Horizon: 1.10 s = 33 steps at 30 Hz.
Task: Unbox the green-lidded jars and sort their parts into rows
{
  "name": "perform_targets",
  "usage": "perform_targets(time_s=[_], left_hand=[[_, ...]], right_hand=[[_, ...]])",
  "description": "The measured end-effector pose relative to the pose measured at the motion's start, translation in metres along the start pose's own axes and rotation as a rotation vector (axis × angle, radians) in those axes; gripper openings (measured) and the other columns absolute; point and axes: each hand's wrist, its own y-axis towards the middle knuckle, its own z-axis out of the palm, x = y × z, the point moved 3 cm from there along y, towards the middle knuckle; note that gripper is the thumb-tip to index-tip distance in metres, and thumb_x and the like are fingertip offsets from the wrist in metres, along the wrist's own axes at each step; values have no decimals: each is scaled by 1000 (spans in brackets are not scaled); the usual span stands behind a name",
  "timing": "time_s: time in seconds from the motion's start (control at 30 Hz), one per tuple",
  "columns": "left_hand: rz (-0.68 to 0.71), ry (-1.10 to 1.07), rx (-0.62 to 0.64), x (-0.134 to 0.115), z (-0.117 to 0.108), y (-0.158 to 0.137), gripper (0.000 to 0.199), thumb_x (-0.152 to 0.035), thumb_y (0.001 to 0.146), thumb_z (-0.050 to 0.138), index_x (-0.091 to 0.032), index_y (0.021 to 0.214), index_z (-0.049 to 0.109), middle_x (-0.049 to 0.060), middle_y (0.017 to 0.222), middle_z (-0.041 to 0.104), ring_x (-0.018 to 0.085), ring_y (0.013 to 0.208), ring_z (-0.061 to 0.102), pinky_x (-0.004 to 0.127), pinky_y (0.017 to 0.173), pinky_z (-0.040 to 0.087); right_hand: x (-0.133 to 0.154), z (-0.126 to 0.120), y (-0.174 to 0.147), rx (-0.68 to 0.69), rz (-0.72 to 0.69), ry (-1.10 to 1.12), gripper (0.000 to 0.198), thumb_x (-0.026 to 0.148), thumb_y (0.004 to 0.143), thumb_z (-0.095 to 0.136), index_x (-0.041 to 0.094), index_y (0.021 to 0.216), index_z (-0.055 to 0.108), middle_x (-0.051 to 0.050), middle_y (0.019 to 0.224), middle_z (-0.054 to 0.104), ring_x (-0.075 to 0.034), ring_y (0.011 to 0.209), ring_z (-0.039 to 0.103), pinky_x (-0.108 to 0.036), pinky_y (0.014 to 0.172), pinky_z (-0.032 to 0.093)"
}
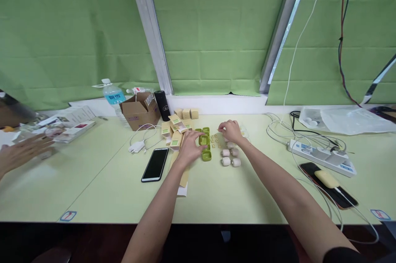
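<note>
Several small green square containers [206, 156] stand in a column mid-table. My left hand [191, 147] curves around the middle one, its thumb and forefinger at opposite edges of it. To the right of the column lie several tiny yellowish pieces [213, 146] in rows. Over the upper end of these rows is my right hand [232, 132], fingertips pinched together; whatever is between them is too small to make out. Below the right wrist stand several white, rounded cylinders [226, 161] in pairs, partly covered by the forearm. Small kraft-paper boxes [175, 141] are piled beside my left hand.
Left of the pile are a phone [155, 165], a white charger [136, 146], a cardboard box [140, 114], a black bottle [162, 105] and a water bottle [114, 96]. A power strip [321, 157] with tangled cables lies right. Another person's hand [26, 153] is at far left.
</note>
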Motion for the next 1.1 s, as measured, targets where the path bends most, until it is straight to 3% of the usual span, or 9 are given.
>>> perform_targets(time_s=[0.27, 0.43, 0.53, 0.63, 0.77, 0.87, 1.1], left_hand=[[-25, -28, 52, -1, 1, 0, 41, -14, 70, 79, -24, 109, 73, 5, 115, 72, 27, 115, 62, 42, 104, 49], [-90, 9, 4, 4, 1, -2, 41, -19, 73, 78, -24, 114, 72, 5, 110, 73, 26, 106, 65, 40, 96, 52], [-115, 50, -36, 5, -2, 2, 40, -25, 78, 76, -23, 118, 70, 7, 113, 72, 27, 108, 64, 40, 97, 51], [-132, 140, -66, 4, -11, 13, 39, -30, 83, 72, -21, 121, 67, 10, 114, 72, 30, 112, 62, 42, 100, 48], [-99, 296, -17, 2, -27, 28, 37, -34, 87, 69, -22, 122, 65, 11, 112, 72, 33, 117, 59, 44, 100, 45], [-65, 390, 97, 4, -30, 32, 37, -34, 86, 70, -22, 121, 66, 11, 111, 71, 34, 122, 55, 45, 103, 41], [-29, 677, 330, 15, -5, 45, 38, -34, 84, 71, -21, 119, 72, 16, 123, 65, 39, 127, 45, 47, 101, 36]], right_hand=[[11, 36, 37, 137, 44, -172, 19, 11, 85, 62, 20, 86, 80, -13, 90, 76, -24, 101, 59, -36, 92, 27], [14, 23, 35, 81, 57, -193, 18, 8, 82, 64, 18, 84, 79, -14, 86, 76, -24, 96, 61, -36, 90, 28], [9, -2, 12, -38, 70, -166, 25, 6, 87, 57, 19, 92, 77, -12, 92, 77, -24, 97, 61, -37, 89, 30], [7, -22, -34, -145, 53, -122, 28, 8, 93, 50, 21, 96, 75, -9, 97, 77, -25, 96, 61, -37, 87, 33], [22, -29, -113, -369, -191, 118, 19, 12, 91, 56, 22, 87, 72, -5, 80, 73, -23, 80, 59, -35, 75, 37], [35, -24, -151, -387, -305, 209, 18, 14, 94, 54, 21, 88, 70, -5, 76, 70, -22, 76, 57, -34, 70, 36], [46, -14, -157, -335, -362, 277, 18, 13, 93, 53, 20, 97, 69, -6, 80, 72, -22, 78, 56, -35, 71, 38]])
